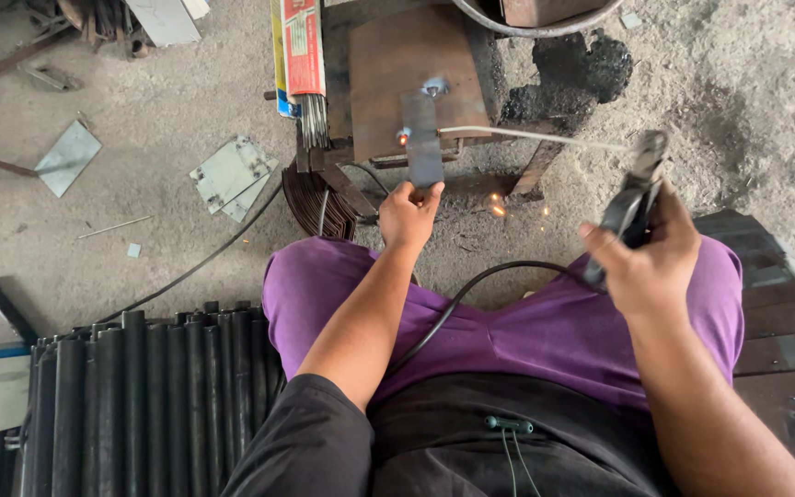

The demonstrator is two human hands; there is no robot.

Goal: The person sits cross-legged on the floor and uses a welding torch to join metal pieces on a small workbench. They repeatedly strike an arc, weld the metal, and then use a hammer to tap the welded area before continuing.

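Observation:
My left hand grips the near end of a flat grey metal strip that lies on a rusty steel block. My right hand is closed around a black electrode holder. A thin welding rod runs left from the holder to the strip's left edge, where a small orange glow shows. Sparks lie on the ground below. A black cable curves from the holder across my purple trousers.
A stack of black steel tubes lies at my left. A red-and-yellow pack of welding rods leans beside the block. Flat metal plates and scraps lie on the sandy floor. Dark wooden planks are at my right.

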